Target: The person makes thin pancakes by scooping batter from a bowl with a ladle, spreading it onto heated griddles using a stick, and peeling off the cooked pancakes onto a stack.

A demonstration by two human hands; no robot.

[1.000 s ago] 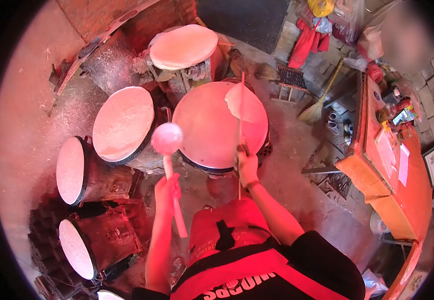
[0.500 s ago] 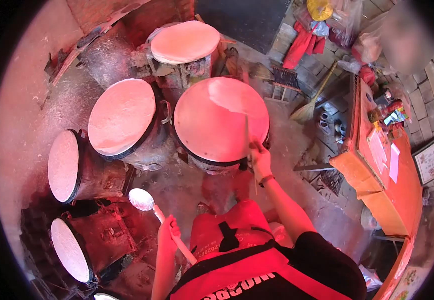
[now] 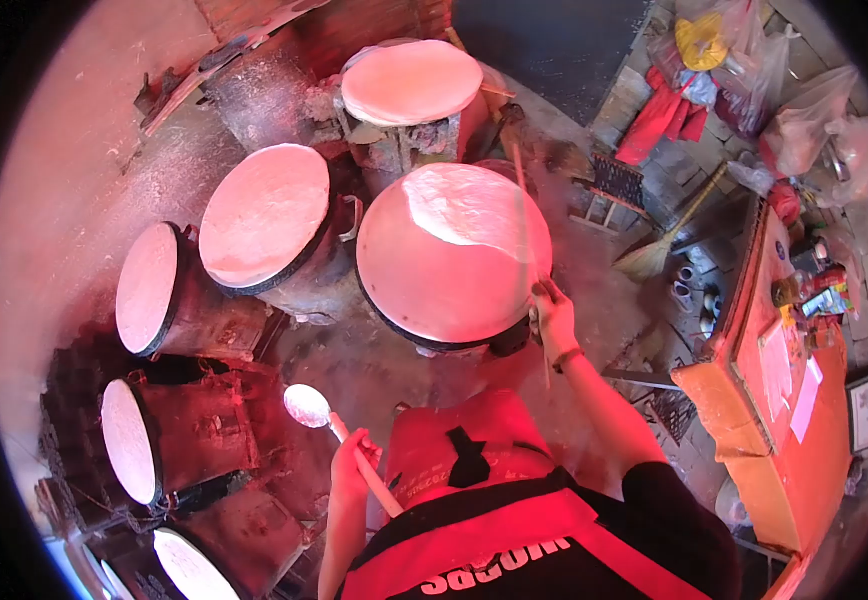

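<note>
My left hand [image 3: 354, 462] is closed around the handle of a ladle [image 3: 308, 406], whose pale-coated bowl points up and left. My right hand [image 3: 555, 320] grips a long thin wooden stick [image 3: 521, 195] at the near right rim of a large round griddle [image 3: 434, 280]. The stick reaches up across the griddle's right side, its lower end sticking out below my hand. On the griddle surface, a bright whitish patch of batter or pancake [image 3: 462, 205] lies at the upper part, its edge curving toward the stick. The rest of the surface looks smooth and pinkish.
Pale-topped round griddles stand in an arc: one behind [image 3: 412, 82], one to the left [image 3: 266, 215], others [image 3: 147, 288], [image 3: 129, 442] lower left. At right are an orange-covered table [image 3: 774, 490], a broom [image 3: 646, 258] and hanging plastic bags [image 3: 814, 125].
My right hand and stick have moved right along the griddle rim, and the stick now reaches farther up. The bright patch looks larger and sharper. My left hand still holds the ladle; the whole view has shifted.
</note>
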